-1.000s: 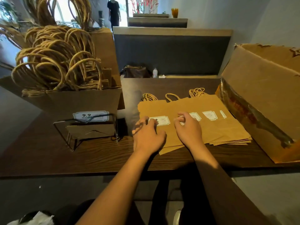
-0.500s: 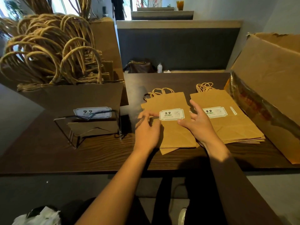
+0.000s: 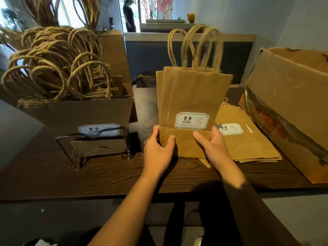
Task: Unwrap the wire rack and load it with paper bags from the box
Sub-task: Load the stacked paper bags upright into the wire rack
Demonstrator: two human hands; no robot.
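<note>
— Now, item one: what do the hands carry?

— A small bundle of paper bags (image 3: 191, 96), folded flat, stood upright on the table (image 3: 88, 173), twine handles up and blurred. The left hand (image 3: 158, 153) grips the bundle's lower left edge, thumb across the front fold and the other fingers behind. The right hand (image 3: 213, 144) holds the lower right edge the same way, thumb on the front just under the white "9.9" label (image 3: 191, 120).

— Item two: the wire rack?

— The wire rack (image 3: 99, 148) stands on the table left of the bundle, near but apart from it. It is packed with upright paper bags, the front one (image 3: 79, 114) showing its own "9.9" label behind the rack's top wire; a mass of twine handles (image 3: 53, 68) rises above.

— Item three: remaining stock?

— A flat stack of bags (image 3: 248, 141) lies on the table, just right of the held bundle and partly behind it, labelled side up. The cardboard box (image 3: 292, 103) lies on its side at the table's right end, beside the stack; whether they touch cannot be told.

— Anything further?

— A person (image 3: 129, 16) stands far back by a bright doorway.
</note>
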